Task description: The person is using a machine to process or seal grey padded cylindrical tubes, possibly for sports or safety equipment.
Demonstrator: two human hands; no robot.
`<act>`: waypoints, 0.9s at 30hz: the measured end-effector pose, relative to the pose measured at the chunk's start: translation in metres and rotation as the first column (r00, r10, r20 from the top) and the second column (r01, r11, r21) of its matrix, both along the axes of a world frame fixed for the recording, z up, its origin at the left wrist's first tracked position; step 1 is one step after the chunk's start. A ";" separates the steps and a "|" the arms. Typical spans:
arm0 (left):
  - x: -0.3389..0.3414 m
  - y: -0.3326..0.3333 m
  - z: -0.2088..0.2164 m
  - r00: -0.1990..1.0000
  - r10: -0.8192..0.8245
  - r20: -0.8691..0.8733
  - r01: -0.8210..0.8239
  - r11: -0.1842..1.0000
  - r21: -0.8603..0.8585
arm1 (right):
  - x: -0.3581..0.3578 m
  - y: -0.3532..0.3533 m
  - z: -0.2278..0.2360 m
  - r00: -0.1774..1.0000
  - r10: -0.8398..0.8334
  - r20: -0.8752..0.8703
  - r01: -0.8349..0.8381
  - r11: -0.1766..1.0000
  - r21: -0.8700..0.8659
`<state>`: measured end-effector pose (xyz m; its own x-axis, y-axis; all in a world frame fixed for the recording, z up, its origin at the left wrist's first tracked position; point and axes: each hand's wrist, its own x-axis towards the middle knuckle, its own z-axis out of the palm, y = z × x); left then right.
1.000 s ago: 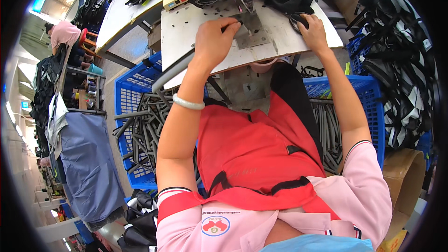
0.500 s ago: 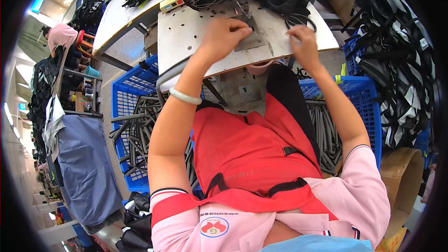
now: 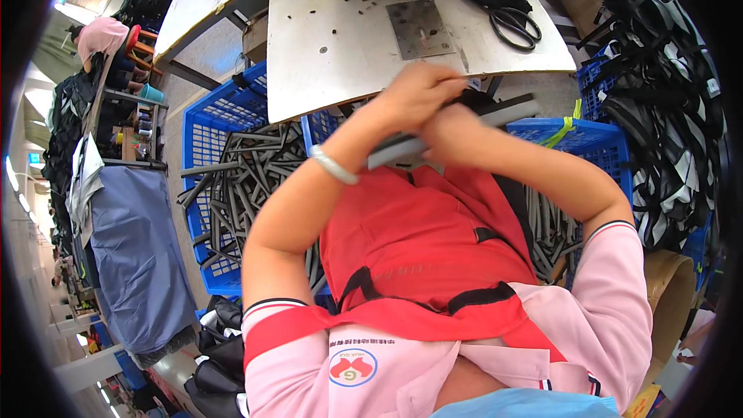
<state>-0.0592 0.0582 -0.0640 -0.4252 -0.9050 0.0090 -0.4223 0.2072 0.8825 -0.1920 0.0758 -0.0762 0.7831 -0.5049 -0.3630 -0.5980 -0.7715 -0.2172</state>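
We see both hands meeting at the centre of the frame, just below the near edge of the surface. The left hand lies on top, its fingers curled down and clenched around a bundle of flat grey strips. The right hand sits directly beneath and against the left hand, also closed on the same bundle; its fingertips are hidden, so we cannot tell how tightly they wrap. The bundle runs on a shallow diagonal, from lower left at the left wrist to upper right, where its free ends project past both hands. A pale bracelet circles the left wrist.

The surface is a pale panel filling the upper centre of the frame. A square metal plate lies on it at upper centre, small dark pieces are scattered over its left part, and black scissors lie near its right edge.

Below the surface, a blue crate at centre left holds many loose grey strips lying at mixed angles. A second blue crate at centre right, just beside the right forearm, holds more strips. Black straps hang in a mass along the right side of the frame. A red apron with black trim covers the lap in the lower centre.
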 end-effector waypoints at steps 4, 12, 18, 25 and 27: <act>0.069 0.026 -0.019 0.997 -0.059 0.049 0.037 0.929 0.369 | -0.067 -0.043 0.027 0.948 -0.182 0.262 0.233 0.956 -0.179; 0.047 0.022 0.049 0.992 0.126 0.014 -0.126 0.971 0.205 | -0.069 -0.043 0.045 0.845 -0.213 0.490 0.224 0.974 0.036; 0.037 0.000 0.073 0.982 0.189 0.026 -0.188 0.982 -0.033 | -0.077 -0.079 0.069 0.837 0.017 0.547 0.296 0.827 -0.478; 0.036 -0.043 0.059 0.964 0.262 -0.042 -0.261 0.965 0.024 | -0.074 -0.109 0.063 0.828 -0.092 0.554 0.399 0.790 -0.465; 0.035 -0.049 0.057 0.960 0.277 -0.042 -0.276 0.961 0.030 | -0.074 -0.117 0.057 0.828 -0.124 0.547 0.413 0.795 -0.444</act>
